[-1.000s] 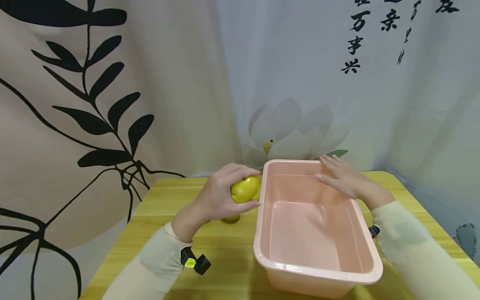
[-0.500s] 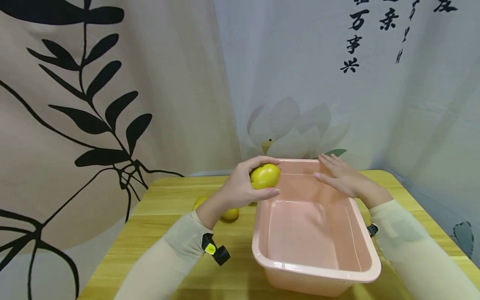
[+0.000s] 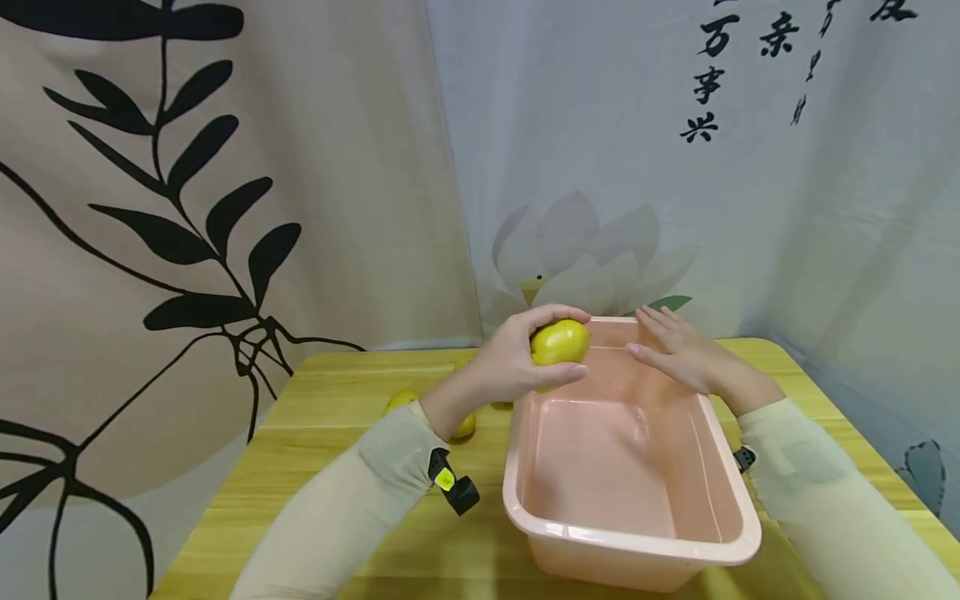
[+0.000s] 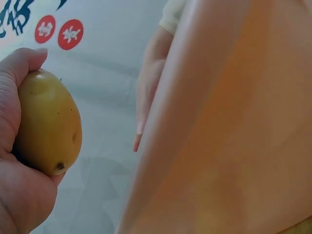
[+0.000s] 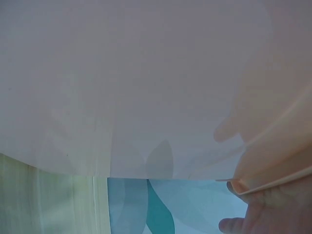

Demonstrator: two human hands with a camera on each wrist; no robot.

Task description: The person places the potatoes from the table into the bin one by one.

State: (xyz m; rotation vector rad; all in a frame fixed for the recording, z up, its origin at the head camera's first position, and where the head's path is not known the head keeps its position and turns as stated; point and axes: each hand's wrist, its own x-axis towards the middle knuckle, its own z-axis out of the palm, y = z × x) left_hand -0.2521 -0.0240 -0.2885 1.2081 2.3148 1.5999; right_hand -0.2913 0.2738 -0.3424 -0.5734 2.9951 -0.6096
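Beyond both my hands hangs a softly creased cloth curtain point(image 3: 360, 183), printed with black leaves, a pale lotus and dark characters. Below them spreads the bench point(image 3: 300, 458), its yellow top streaked like wood grain. Between my arms sits the basin point(image 3: 637, 543), glossy pale pink, a rounded rectangle with steep walls that let finger shadows through. My right hand point(image 3: 682, 357) rests on its far right corner, fingers extended, thumb toward the inner side. My left hand point(image 3: 513, 354) grips a yellow fruit point(image 3: 562, 342) between curled fingers and thumb, by the far left corner; the fruit is smooth and egg-shaped, with tiny specks and a dark tip.

My left sleeve point(image 3: 352, 500) stands in front of more yellow fruits point(image 3: 402, 400) on the bench, partly hiding them. A black device point(image 3: 453, 487) juts from that wrist toward the basin.

The bench's far edge runs behind my hands. The basin's hollow opens rightward of my left hand and nearer to me; how high the fruit is above the rim, I cannot tell.
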